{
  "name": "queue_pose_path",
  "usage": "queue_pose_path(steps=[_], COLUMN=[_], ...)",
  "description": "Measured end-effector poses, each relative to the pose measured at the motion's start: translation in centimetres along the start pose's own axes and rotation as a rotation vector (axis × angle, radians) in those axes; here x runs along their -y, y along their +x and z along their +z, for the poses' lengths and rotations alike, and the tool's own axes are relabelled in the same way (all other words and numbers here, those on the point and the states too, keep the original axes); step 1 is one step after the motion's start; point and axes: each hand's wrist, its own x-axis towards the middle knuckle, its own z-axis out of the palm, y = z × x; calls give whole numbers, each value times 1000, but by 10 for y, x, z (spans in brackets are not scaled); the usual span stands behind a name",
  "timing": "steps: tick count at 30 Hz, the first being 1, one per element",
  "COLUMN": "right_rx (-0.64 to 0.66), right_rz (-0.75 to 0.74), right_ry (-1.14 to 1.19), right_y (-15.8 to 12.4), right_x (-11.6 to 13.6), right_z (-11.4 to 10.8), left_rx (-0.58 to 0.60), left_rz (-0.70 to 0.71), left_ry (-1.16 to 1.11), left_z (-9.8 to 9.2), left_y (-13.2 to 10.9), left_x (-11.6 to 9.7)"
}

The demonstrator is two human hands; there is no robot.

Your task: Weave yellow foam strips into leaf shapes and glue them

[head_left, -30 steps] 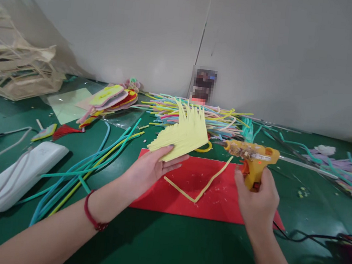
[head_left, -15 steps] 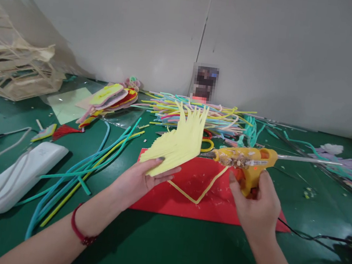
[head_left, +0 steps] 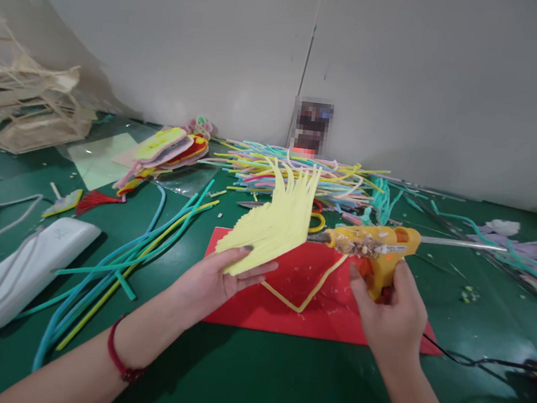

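Note:
My left hand (head_left: 218, 280) is closed on a pale yellow fan of pipe cleaners (head_left: 278, 222), thumb on top and fingers underneath. Its upper strips are loose and stick up. In my right hand (head_left: 394, 316) is a yellow glue gun (head_left: 375, 243), gripped by the handle, with a clear glue stick (head_left: 462, 243) coming out of its back. The gun's nozzle points left at the fan's right edge; whether it touches, I cannot tell. Below both lies a red sheet (head_left: 332, 325) with a bent yellow pipe cleaner (head_left: 321, 285) on it.
Behind is a heap of coloured pipe cleaners (head_left: 242, 176) with scissors (head_left: 317, 222) beside it. To the left are loose blue-green strands (head_left: 95, 279), a white power strip (head_left: 47, 273) with cables, and a wooden-strip frame (head_left: 31, 110). A black cord (head_left: 473, 363) runs off right.
The yellow fan and my left hand have shifted very slightly right and down. The glue gun stays almost in place at the fan's edge.

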Motion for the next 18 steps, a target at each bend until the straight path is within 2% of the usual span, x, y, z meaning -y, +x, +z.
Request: queue_pose_path(steps=[18], right_rx=[-1], right_rz=[34], right_ry=[-16], right_y=[1], right_x=[-2], right_z=[3], left_rx=[11], left_rz=[-5], left_ry=[-33], left_z=[2], left_y=[-3], left_x=[1])
